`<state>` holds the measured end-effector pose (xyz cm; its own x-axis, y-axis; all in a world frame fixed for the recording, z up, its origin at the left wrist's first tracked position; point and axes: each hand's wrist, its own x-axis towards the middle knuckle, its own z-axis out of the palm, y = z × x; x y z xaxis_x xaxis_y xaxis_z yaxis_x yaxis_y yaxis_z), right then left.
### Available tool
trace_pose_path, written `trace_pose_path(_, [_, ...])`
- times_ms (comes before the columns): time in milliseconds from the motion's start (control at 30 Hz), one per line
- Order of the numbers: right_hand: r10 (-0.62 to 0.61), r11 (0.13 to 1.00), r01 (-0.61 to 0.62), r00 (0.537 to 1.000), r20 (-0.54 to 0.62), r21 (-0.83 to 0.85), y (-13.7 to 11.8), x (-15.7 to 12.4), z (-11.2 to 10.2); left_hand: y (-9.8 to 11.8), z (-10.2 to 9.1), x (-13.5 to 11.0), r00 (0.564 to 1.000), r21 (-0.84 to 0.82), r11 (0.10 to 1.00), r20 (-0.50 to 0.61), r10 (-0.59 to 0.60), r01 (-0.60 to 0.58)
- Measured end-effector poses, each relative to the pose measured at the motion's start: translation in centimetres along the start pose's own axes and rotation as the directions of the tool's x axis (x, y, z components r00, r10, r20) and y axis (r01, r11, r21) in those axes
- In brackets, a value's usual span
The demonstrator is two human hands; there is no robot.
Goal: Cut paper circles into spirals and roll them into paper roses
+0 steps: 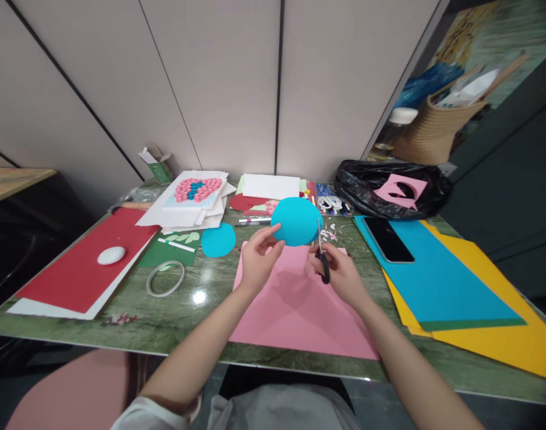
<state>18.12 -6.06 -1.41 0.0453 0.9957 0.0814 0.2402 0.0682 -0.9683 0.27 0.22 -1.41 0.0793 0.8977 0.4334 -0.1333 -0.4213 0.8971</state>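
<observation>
My left hand [260, 255] pinches the lower left edge of a round blue paper disc [296, 221], held up over the table. In my right hand [340, 272] is a pair of scissors with black handles [323, 266]. The blades point away from me and meet the disc's right edge; whether they are apart is too small to tell. Beneath both hands lies a large pink paper sheet [295, 316]. A second blue paper disc [218, 240] rests on the table to the left of my left hand.
On the left are red paper [71, 257], a white oval object [112, 255] and a tape roll [165, 279]. Blue paper [452, 275] with a phone [388, 239] lies right, before a black plastic bag [358, 185]. A pink-dotted picture [196, 190] tops a paper stack.
</observation>
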Motion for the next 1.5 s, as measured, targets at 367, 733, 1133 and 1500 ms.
trace_pose_path(367, [-0.004,0.999,0.004,1.0,0.0,-0.048,0.3,0.08,-0.01,-0.12,0.14,0.02,0.999,-0.005,1.0,-0.035,-0.005,0.004])
trace_pose_path(733, [0.001,0.997,-0.001,1.0,0.005,-0.072,0.53,0.03,0.24,0.21,0.21,-0.04,0.996,0.049,0.998,-0.074,-0.046,0.05])
trace_pose_path(1133, [0.01,1.0,-0.01,1.0,-0.002,-0.028,-0.39,-0.06,0.0,0.06,0.36,-0.16,0.999,0.006,0.999,0.021,-0.035,0.035])
trace_pose_path(1500, [0.002,0.999,-0.002,1.0,-0.004,-0.032,-0.33,-0.03,0.08,-0.04,0.3,-0.18,1.0,-0.007,1.0,0.022,-0.019,0.019])
